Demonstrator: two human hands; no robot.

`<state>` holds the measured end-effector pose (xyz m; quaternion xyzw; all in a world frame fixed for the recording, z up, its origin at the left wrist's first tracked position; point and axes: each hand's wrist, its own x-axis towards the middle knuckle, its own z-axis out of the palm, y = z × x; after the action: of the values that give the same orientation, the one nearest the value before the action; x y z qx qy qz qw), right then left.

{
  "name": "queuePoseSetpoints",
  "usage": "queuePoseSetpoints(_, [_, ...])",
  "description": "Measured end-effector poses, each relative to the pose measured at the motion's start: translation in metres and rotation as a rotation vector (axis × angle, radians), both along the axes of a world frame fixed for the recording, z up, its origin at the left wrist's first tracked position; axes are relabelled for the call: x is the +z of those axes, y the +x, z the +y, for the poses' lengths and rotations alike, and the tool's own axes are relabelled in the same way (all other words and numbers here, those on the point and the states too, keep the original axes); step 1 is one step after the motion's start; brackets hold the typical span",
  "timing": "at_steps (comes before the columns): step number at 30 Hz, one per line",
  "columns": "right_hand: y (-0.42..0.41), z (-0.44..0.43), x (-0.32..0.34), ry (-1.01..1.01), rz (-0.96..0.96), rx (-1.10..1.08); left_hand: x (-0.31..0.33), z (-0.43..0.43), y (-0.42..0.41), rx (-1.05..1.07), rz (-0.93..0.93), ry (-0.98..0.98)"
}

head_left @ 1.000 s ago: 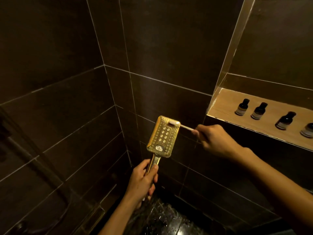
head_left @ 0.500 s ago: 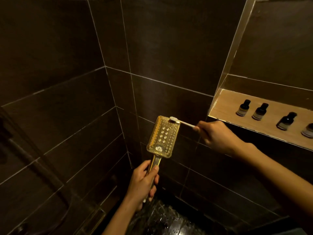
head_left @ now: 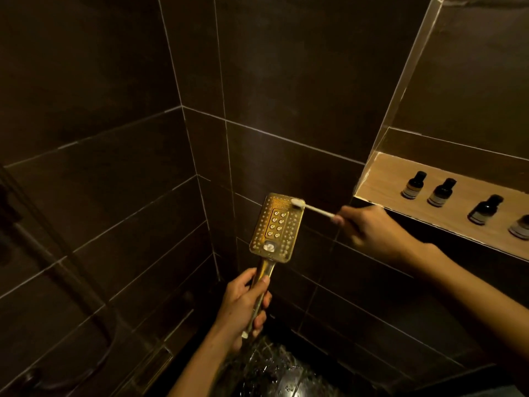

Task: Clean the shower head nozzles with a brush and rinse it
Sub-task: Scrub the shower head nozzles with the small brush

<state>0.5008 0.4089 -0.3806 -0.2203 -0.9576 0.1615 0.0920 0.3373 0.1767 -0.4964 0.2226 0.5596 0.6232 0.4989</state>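
Bristles of the white brush are laid against the upper right corner of the shower head, on its nozzle face. The gold, rectangular shower head is held upright, face turned toward the camera, in front of the corner where the dark tiled walls meet. Its handle, just below the head, is gripped by the left hand, with fingers and thumb curled round it. To the right of the shower head, the brush's thin stem is held at its far end by the right hand, whose fingers are closed around it; this hand is slightly blurred. Further right of the shower head and a little above it, a recessed wooden shelf is seen, on which four small dark bottles are stood upright in a row. Below the shower head, a dark, glossy floor is visible.
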Motion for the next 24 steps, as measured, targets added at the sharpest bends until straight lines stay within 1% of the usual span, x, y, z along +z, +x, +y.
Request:
queuePoseSetpoints(1, [-0.001, -0.004, 0.001, -0.014, -0.062, 0.046, 0.000, 0.000, 0.001, 0.004, -0.009, 0.000])
queuePoseSetpoints(3, [-0.002, -0.022, -0.005, -0.007, -0.217, 0.209, 0.001, 0.001, 0.002, 0.004, -0.024, 0.003])
queuePoseSetpoints(4, [-0.001, -0.024, -0.006, 0.001, -0.228, 0.225, 0.001, 0.001, 0.002, 0.004, -0.029, 0.003])
queuePoseSetpoints(7, [0.002, -0.004, 0.001, 0.027, -0.050, 0.028, 0.001, 0.000, 0.003, 0.006, -0.049, -0.009])
queuePoseSetpoints(8, [0.001, -0.003, 0.003, 0.017, -0.040, 0.025, 0.002, 0.000, 0.004, 0.007, -0.055, -0.010])
queuePoseSetpoints(11, [0.002, -0.020, 0.000, 0.004, -0.219, 0.214, 0.004, -0.001, 0.006, 0.003, -0.070, -0.008])
queuePoseSetpoints(12, [0.003, -0.020, -0.002, 0.000, -0.212, 0.216, 0.004, -0.002, 0.006, -0.001, -0.073, -0.010])
queuePoseSetpoints(14, [0.007, -0.008, 0.001, 0.010, -0.076, 0.117, 0.005, -0.002, 0.007, 0.000, -0.085, -0.024])
queuePoseSetpoints(15, [0.008, -0.004, 0.002, 0.012, -0.043, 0.092, 0.006, -0.001, 0.008, 0.003, -0.090, -0.028])
queuePoseSetpoints(16, [0.008, -0.003, 0.002, 0.005, -0.069, 0.105, 0.006, -0.001, 0.009, 0.007, -0.094, -0.027])
queuePoseSetpoints(18, [0.006, -0.012, -0.001, 0.004, -0.207, 0.203, 0.007, 0.000, 0.009, 0.007, -0.093, -0.023])
queuePoseSetpoints(19, [0.006, -0.014, -0.003, 0.008, -0.234, 0.218, 0.007, 0.000, 0.009, 0.005, -0.088, -0.024])
queuePoseSetpoints(22, [0.009, -0.004, -0.001, 0.012, -0.091, 0.121, 0.006, 0.003, 0.008, 0.011, -0.084, -0.033])
queuePoseSetpoints(23, [0.009, -0.002, -0.001, 0.003, -0.102, 0.136, 0.007, 0.003, 0.009, 0.014, -0.082, -0.033])
queuePoseSetpoints(24, [0.009, -0.004, -0.003, 0.000, -0.158, 0.178, 0.007, 0.004, 0.008, 0.017, -0.077, -0.028])
